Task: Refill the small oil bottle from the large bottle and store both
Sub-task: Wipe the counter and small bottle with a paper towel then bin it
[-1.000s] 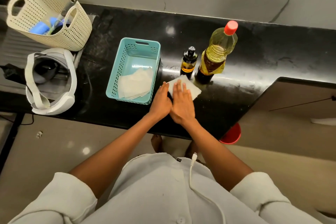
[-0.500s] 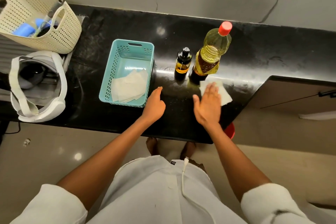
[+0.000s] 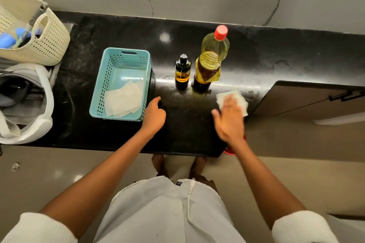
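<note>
The small dark oil bottle (image 3: 182, 71) with a black cap stands upright on the black counter (image 3: 276, 59). Just right of it stands the large yellow oil bottle (image 3: 212, 57) with a red cap. My right hand (image 3: 230, 118) lies flat on a white paper tissue (image 3: 233, 97), pressing it to the counter near the right edge, in front of the large bottle. My left hand (image 3: 155, 114) rests on the counter with loosely curled fingers, holding nothing, beside the teal basket (image 3: 110, 77).
The teal basket holds several white tissues (image 3: 123, 100). At far left are a cream perforated basket (image 3: 45, 45) with blue items and a white headset (image 3: 27, 102). An open brown cabinet door (image 3: 308, 98) is at the right; a red bin (image 3: 230, 151) peeks below the counter edge.
My right hand has slid the tissue rightward across the counter from in front of the small bottle to the right edge. My left hand came off the tissue and rests by the teal basket.
</note>
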Available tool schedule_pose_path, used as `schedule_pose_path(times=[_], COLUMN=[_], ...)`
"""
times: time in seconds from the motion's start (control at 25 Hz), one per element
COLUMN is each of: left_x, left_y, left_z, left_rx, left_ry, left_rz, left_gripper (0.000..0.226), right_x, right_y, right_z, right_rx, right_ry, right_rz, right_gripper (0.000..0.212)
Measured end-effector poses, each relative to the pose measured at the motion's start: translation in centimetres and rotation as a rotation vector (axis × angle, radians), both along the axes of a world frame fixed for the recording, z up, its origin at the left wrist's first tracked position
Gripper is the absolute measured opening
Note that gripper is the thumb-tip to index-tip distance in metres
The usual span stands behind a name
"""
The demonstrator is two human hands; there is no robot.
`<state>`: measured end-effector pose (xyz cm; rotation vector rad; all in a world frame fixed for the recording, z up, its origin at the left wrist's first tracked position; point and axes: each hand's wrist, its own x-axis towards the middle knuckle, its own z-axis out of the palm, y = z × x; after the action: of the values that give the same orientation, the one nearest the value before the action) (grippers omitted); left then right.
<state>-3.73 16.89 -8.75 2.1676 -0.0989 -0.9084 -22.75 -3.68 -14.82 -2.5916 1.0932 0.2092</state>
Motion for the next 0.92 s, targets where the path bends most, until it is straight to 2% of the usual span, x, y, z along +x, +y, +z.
schedule_pose_path(times=[0.08, 0.16, 0.32, 0.44, 0.56, 0.68, 0.8, 0.84, 0.92], left_x=[-0.1, 0.3, 0.8, 0.9, 1.0, 1.5, 1.7, 1.4, 0.7], left_y=[-0.2, -0.6, -1.4, -1.2, -0.9, -0.6, -0.3, -0.3, 0.1], left_z=[0.4, 0.9, 2.2, 3.0, 3.2, 2.1, 0.3, -0.2, -0.6], left_rx=[-0.004, -0.01, -0.065, -0.144, -0.215, -0.199, -0.041, 0.028, 0.122], left_ry=[0.02, 0.066, 0.138, 0.082, 0.034, 0.005, 0.001, -0.001, -0.027], left_rz=[0.022, 0.061, 0.131, 0.149, 0.124, 0.041, -0.164, -0.243, -0.369], left_gripper=[0.068, 0.065, 0.063, 0.057, 0.05, 0.05, 0.055, 0.057, 0.061], right_x=[0.0, 2.4, 7.6, 12.1, 15.0, 13.3, 7.5, 5.6, 2.6], right_y=[-3.4, -0.9, 9.1, 11.0, 12.8, 15.5, 15.5, 14.1, 9.3], right_z=[0.1, 0.3, 0.5, 0.6, 0.5, 0.6, 0.1, 0.0, -0.3], right_rx=[0.003, 0.012, 0.062, 0.085, 0.051, 0.057, 0.108, 0.092, 0.018], right_ry=[0.012, 0.0, -0.028, -0.039, -0.021, -0.055, -0.082, -0.078, -0.053], right_rz=[-0.181, -0.206, -0.001, 0.049, 0.235, 0.426, 0.556, 0.526, 0.331], right_gripper=[0.088, 0.09, 0.087, 0.086, 0.083, 0.074, 0.071, 0.072, 0.076])
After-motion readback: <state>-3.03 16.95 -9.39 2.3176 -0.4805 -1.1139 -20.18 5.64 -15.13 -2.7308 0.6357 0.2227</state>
